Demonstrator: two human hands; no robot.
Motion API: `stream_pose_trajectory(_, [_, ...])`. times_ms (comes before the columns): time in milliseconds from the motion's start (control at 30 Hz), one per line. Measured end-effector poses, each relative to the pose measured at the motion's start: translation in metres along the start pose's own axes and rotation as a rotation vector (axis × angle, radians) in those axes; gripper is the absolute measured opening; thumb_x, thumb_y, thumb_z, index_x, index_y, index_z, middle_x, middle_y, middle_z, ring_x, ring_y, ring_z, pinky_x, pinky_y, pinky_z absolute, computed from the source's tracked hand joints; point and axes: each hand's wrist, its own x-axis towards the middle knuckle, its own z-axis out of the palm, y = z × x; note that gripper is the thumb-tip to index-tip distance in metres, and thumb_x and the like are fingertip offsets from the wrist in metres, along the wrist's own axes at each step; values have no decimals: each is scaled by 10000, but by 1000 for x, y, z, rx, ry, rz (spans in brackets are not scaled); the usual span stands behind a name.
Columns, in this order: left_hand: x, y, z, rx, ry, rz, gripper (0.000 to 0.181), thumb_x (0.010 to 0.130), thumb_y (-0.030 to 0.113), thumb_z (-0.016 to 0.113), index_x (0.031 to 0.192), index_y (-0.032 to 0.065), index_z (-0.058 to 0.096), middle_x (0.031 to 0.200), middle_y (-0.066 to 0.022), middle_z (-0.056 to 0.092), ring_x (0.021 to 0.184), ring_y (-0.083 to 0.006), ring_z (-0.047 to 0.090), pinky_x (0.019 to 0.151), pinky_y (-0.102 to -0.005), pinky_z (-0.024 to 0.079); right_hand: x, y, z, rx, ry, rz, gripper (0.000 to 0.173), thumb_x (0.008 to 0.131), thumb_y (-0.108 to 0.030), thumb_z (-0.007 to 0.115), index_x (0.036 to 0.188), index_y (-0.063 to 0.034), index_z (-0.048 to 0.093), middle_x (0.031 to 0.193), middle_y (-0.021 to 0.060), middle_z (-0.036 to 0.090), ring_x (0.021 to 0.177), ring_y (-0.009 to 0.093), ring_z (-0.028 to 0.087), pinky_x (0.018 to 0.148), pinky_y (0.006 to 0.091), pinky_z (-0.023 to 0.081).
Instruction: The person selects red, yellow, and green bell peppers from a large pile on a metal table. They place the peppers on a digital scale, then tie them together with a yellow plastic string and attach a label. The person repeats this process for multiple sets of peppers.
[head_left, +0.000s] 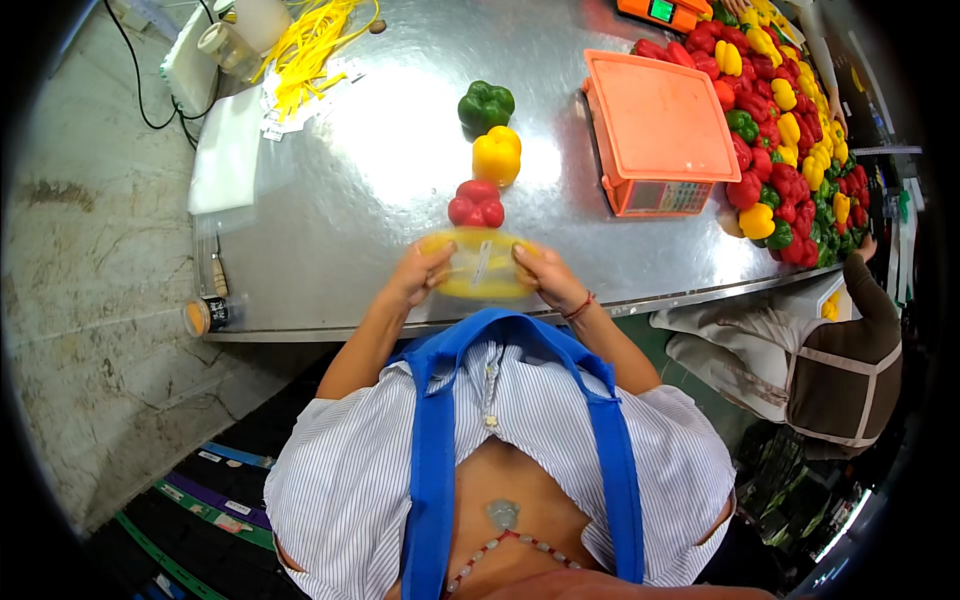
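My left hand (418, 274) and my right hand (553, 277) hold the two sides of a blurred yellow band (480, 288) near the table's front edge. A white printed tag (482, 262) shows at its middle; blur hides whether the band forms a closed loop. Just beyond it is a red bell pepper (477, 205), its upper side facing me. Behind that, in a row leading away from me, are a yellow bell pepper (496, 156) and a green bell pepper (486, 108).
An orange weighing scale (660, 112) stands to the right, beside a large pile of bell peppers (787, 135). Yellow bands (311, 49) and clear plastic bags (225, 161) lie at left. A co-worker (840, 367) stands at the right, one hand by the pile.
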Motion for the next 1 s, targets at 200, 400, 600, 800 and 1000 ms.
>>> stream_pose_trajectory(200, [56,38,-9,112,126,122,92,837,132,554,875,51,534,549,50,406,392,-39,284,371,-193,232,61,-12,10,-466,384,-468,184,882,-218,503,822,-44,501,565,-41,407,449,38,346,408,198,286])
stream_pose_trajectory(400, [86,31,-23,154,184,34,78,859,113,510,856,36,509,514,44,385,379,-29,269,346,-177,227,79,-3,5,-135,383,-309,178,876,-211,507,848,-35,506,599,-37,443,468,35,367,423,191,304])
stream_pose_trajectory(600, [92,10,-47,-80,19,-10,70,861,107,492,867,41,514,512,56,350,379,-29,254,342,-186,196,76,17,-21,278,66,-214,170,869,-208,521,911,-43,514,665,-27,512,495,29,395,430,184,311])
stream_pose_trajectory(800, [99,14,-53,-273,-86,-126,65,851,87,487,868,30,515,516,43,379,372,-27,269,334,-178,201,66,-17,13,27,295,-193,163,883,-221,505,823,-71,486,597,-57,419,468,22,327,416,186,263])
stream_pose_trajectory(1000, [105,16,-34,140,171,6,114,829,104,517,904,22,544,579,13,503,392,-29,354,354,-179,263,85,5,-10,135,279,-282,188,876,-223,514,815,-47,496,635,-32,483,480,27,383,423,186,312])
